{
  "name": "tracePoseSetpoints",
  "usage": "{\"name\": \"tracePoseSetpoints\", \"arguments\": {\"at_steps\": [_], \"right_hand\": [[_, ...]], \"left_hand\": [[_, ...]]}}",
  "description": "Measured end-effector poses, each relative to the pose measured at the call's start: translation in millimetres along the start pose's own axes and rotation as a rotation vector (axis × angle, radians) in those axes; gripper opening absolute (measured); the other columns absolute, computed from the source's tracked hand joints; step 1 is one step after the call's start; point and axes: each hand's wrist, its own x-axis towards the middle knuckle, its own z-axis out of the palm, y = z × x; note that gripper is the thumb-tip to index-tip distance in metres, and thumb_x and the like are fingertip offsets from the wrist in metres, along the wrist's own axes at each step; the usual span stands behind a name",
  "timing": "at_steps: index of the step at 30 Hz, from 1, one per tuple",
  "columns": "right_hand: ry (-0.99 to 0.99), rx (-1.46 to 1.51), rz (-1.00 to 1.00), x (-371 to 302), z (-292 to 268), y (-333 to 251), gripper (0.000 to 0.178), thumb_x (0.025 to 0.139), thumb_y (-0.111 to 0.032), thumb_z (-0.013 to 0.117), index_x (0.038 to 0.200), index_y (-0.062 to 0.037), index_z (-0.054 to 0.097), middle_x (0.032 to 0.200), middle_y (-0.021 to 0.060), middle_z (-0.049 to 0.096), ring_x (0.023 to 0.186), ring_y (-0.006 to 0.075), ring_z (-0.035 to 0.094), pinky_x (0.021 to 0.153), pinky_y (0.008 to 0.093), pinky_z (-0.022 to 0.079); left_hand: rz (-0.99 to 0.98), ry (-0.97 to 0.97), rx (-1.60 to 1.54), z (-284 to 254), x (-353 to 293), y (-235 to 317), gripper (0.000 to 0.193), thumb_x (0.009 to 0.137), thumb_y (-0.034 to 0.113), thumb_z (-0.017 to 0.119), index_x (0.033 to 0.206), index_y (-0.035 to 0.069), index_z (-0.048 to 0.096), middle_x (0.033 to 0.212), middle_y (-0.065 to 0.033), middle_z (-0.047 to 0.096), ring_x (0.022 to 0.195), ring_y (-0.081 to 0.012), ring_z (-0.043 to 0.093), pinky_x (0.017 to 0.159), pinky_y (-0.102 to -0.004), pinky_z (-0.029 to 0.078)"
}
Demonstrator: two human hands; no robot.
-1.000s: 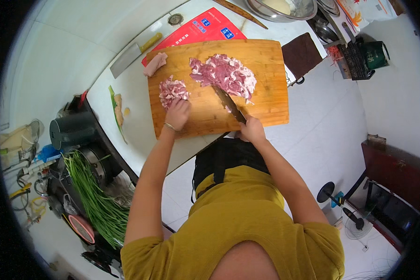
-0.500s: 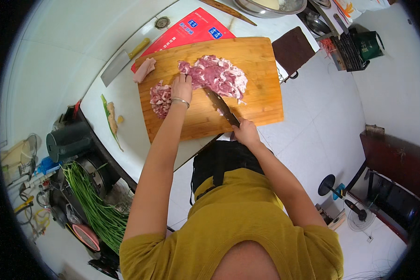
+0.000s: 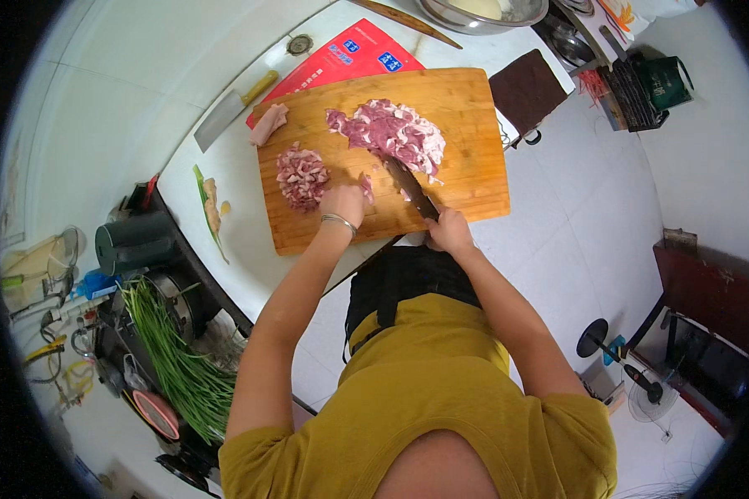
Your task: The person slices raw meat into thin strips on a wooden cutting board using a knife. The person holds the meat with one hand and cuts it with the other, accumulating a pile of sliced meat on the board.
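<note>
The left hand is placed over the near part of the rectangular tan wooden cutting board; its fingers are drawn together on a small pink strip of raw meat, held at the fingertips; a silver-coloured bangle encircles the wrist. The right hand is wrapped closed around the handle end of a knife with a long dark metal blade; the blade lies obliquely across the board, its far end at the near edge of a broad heap of sliced pink-and-white raw meat.

A compact heap of diced pink raw meat sits on the board, left of the sliced heap; a pale pink slab of meat lies at the far left corner. The board rests on a white tabletop, overlapping a flat red sheet; a cleaver with a yellow handle lies beyond the board's left side; a knobbly tan ginger root lies nearer, against a green stalk.
</note>
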Motion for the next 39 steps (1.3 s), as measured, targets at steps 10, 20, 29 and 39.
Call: {"name": "tracePoseSetpoints", "arguments": {"at_steps": [10, 20, 29, 39], "right_hand": [[0.004, -0.033, -0.020, -1, -4, -3, 0.029, 0.078, -0.023, 0.063, 0.095, -0.0003, 0.060, 0.082, 0.0259, 0.062, 0.080, 0.0412, 0.060, 0.073, 0.0468, 0.049], [0.020, -0.027, -0.024, -10, 2, 0, 0.027, 0.078, -0.021, 0.063, 0.096, -0.0005, 0.060, 0.082, 0.0265, 0.061, 0.081, 0.0414, 0.060, 0.073, 0.0469, 0.049], [0.019, 0.011, 0.045, -14, -6, -1, 0.030, 0.078, -0.022, 0.064, 0.099, -0.0013, 0.060, 0.085, 0.0257, 0.062, 0.083, 0.0409, 0.060, 0.076, 0.0459, 0.049], [0.022, 0.006, 0.021, -14, 1, 5, 0.029, 0.078, -0.023, 0.064, 0.096, -0.0003, 0.060, 0.084, 0.0261, 0.062, 0.083, 0.0408, 0.060, 0.076, 0.0463, 0.048]], "left_hand": [[0.363, 0.479, 0.224, 53, -19, -14, 0.025, 0.074, 0.021, 0.058, 0.093, 0.004, 0.061, 0.083, -0.0090, 0.055, 0.082, -0.0254, 0.051, 0.071, -0.0357, 0.042], [-0.186, 0.277, -0.396, 72, 1, 24, 0.030, 0.079, 0.030, 0.063, 0.087, 0.003, 0.052, 0.090, -0.0208, 0.059, 0.079, -0.0392, 0.058, 0.066, -0.0494, 0.046], [-0.119, 0.250, -1.391, 73, 1, -1, 0.003, 0.082, 0.001, 0.060, 0.084, -0.001, 0.058, 0.078, -0.0042, 0.063, 0.069, -0.0096, 0.058, 0.061, -0.0235, 0.047], [0.160, 0.141, -1.569, 15, -22, -39, 0.003, 0.087, 0.004, 0.055, 0.089, 0.003, 0.054, 0.082, -0.0017, 0.057, 0.074, -0.0085, 0.055, 0.067, -0.0220, 0.047]]}}
